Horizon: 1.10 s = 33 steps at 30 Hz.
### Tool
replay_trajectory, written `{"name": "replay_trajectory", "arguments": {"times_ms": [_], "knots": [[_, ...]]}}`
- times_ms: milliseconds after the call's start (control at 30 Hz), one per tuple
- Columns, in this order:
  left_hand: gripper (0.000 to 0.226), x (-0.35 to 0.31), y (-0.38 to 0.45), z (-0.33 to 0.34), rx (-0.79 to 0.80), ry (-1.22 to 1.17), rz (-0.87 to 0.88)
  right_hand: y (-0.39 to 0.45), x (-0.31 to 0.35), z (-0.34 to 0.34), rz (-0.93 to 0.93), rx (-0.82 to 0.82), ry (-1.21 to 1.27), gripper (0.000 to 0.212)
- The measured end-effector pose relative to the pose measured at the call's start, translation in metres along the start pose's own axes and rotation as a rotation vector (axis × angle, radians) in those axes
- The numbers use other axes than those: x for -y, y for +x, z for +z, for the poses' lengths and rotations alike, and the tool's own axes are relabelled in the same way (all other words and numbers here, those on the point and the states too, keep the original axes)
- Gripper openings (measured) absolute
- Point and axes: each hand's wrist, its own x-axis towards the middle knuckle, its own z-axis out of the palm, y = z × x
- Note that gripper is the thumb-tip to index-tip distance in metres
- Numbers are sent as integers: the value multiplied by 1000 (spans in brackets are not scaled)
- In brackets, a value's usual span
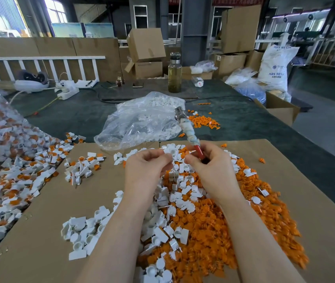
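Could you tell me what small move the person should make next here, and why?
Probably bring the left hand to the right hand: the right grips the red-handled tool tilted, the left's curled fingertips sit just beside it above the white and orange plastic parts, though what they pinch is unclear.

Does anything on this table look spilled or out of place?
A small clear bottle lies on its side beside the tall glass bottle. Stray orange parts sit off the cardboard on the green cover.
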Motion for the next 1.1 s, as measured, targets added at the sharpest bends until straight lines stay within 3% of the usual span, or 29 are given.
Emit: {"name": "replay_trajectory", "arguments": {"times_ms": [200, 367, 1100], "knots": [[8, -1, -5, 8, 2, -25, 12, -1, 0, 8, -56, -88, -13, 9], [8, 0, -6, 9, -6, 41, 35, -1, 0, 10, -23, -134, 2, 15], [17, -2, -13, 18, -57, 159, 249, -4, 4, 14, -83, -202, -32, 16]]}}
